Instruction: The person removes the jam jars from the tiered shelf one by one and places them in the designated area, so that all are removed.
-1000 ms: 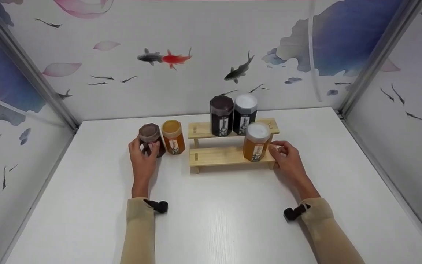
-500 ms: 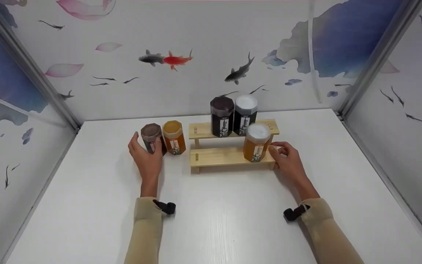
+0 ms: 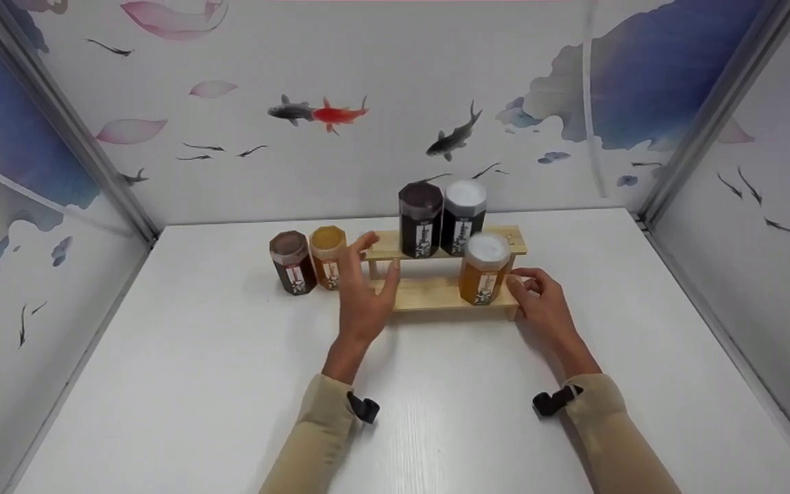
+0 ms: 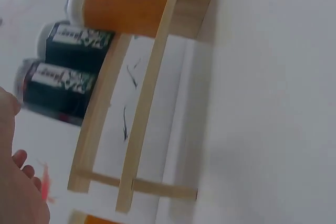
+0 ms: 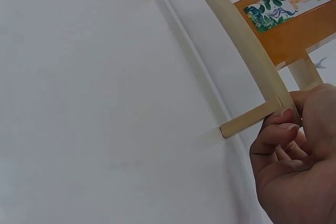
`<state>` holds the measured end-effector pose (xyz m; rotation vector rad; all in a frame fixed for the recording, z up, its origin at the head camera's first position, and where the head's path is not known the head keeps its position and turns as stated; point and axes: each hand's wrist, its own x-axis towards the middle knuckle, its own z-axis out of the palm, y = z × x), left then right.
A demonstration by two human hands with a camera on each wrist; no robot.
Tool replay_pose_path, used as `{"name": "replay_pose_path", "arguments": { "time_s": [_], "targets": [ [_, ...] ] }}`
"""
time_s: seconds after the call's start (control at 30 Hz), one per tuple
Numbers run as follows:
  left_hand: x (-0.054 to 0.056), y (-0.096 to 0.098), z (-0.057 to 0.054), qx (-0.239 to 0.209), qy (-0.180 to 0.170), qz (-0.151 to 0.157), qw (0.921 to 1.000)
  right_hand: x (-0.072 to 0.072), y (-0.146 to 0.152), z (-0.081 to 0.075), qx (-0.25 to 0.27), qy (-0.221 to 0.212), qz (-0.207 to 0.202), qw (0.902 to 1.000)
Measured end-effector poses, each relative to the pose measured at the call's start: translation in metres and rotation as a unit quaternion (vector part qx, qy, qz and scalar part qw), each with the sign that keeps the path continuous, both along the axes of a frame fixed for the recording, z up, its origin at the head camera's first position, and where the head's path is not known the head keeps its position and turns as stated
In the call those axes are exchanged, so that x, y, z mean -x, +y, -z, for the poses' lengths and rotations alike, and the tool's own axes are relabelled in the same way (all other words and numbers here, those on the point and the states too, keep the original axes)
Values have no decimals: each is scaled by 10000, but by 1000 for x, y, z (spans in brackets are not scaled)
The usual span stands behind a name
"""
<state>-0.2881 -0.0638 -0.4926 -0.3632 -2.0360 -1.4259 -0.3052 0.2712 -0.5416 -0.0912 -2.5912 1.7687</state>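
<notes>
My left hand point(image 3: 364, 302) hovers, fingers spread and holding nothing, before the left end of a two-step wooden rack point(image 3: 429, 295). Its fingers partly cover an amber jar with a yellowish lid point(image 3: 327, 240). My right hand point(image 3: 546, 305) pinches the rack's lower right end; the right wrist view shows its fingers curled there. Beside that hand, an amber jar with a white lid point(image 3: 483, 271) stands on the lower step. On the upper step are a dark jar with a brown lid point(image 3: 420, 219) and a dark jar with a white lid point(image 3: 464, 213).
Left of the rack, a dark jar with a greyish-brown lid point(image 3: 293, 264) stands on the white table point(image 3: 436, 405), close beside the amber one. Printed panels point(image 3: 395, 89) with fish rise behind and on both sides.
My left hand has let go of the dark jar on the table and moved right to the rack's left end, its fingers opening. My right hand keeps its place at the rack.
</notes>
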Motion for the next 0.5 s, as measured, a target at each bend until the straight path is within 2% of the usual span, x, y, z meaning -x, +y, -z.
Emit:
{"name": "replay_pose_path", "arguments": {
  "time_s": [0.1, 0.2, 0.4, 0.5],
  "targets": [
    [-7, 17, -1, 226, -258, 480, 9983, 0, -1, -1, 17, -48, -17, 10000],
    [-11, 30, -3, 285, -507, 823, 9949, 1, -1, -2, -25, -78, -48, 10000],
    [-13, 54, 2, 450, -773, 1490, 9848, 1, 0, -2, 39, -78, 49, 10000],
    [-13, 63, 7, 670, -996, 1700, 9781, 0, -1, -1, 120, -78, 45, 9999]
  ]
}}
